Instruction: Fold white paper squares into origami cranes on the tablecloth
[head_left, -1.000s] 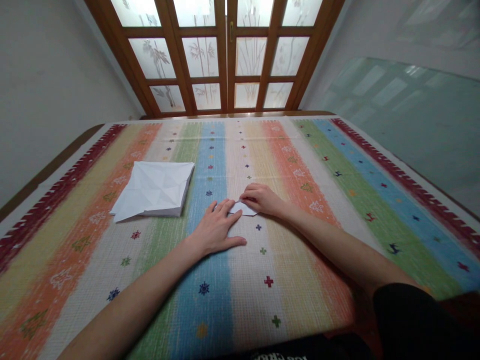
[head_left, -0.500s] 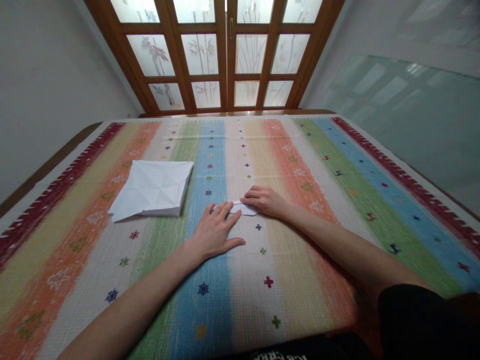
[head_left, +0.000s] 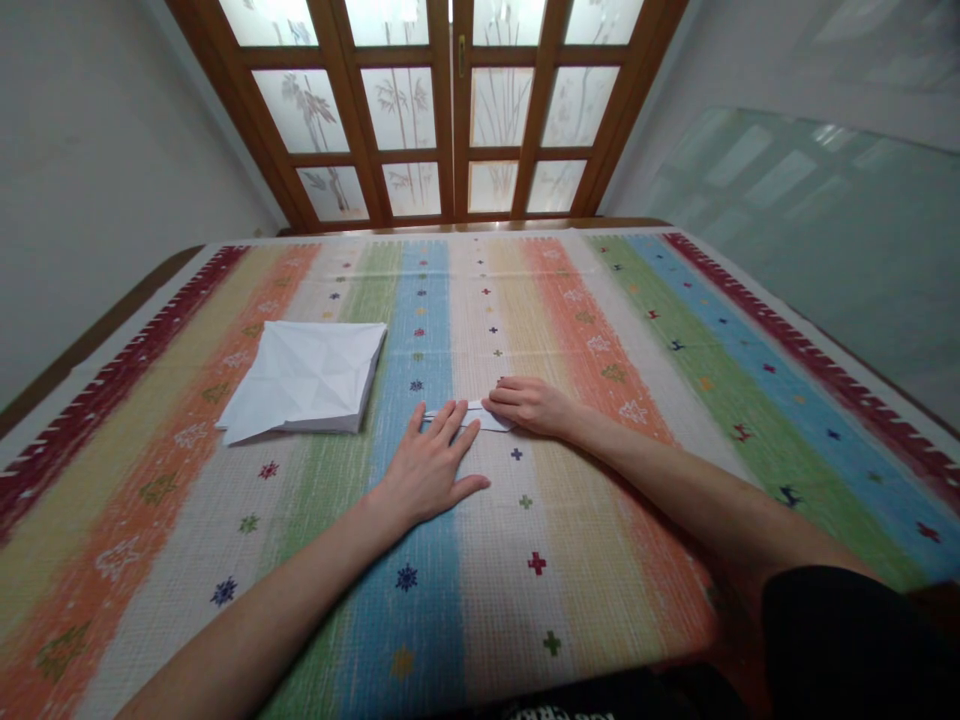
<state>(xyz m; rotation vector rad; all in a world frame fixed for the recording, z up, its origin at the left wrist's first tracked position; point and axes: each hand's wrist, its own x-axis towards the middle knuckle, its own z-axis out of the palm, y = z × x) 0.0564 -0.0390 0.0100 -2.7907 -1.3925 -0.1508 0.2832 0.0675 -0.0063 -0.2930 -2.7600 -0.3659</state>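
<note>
A small strip of folded white paper (head_left: 489, 418) lies flat on the striped tablecloth (head_left: 495, 560), in front of me. Across its left part my left hand (head_left: 431, 462) rests palm down, fingers spread, pressing on it. My right hand (head_left: 531, 404) is at the paper's right end, its fingers curled and pinched together at the edge. Both hands hide parts of the paper, so its full shape does not show. Left of my hands lies a stack of creased white paper sheets (head_left: 307, 380).
The tablecloth's striped pattern runs away from me to the table's far edge. Wooden doors with frosted panes (head_left: 454, 110) stand behind the table. A glass panel (head_left: 810, 230) leans at the right wall.
My right hand has shifted very slightly along the paper's right end, its fingers curling a little more. My left hand and the paper stack stay in place.
</note>
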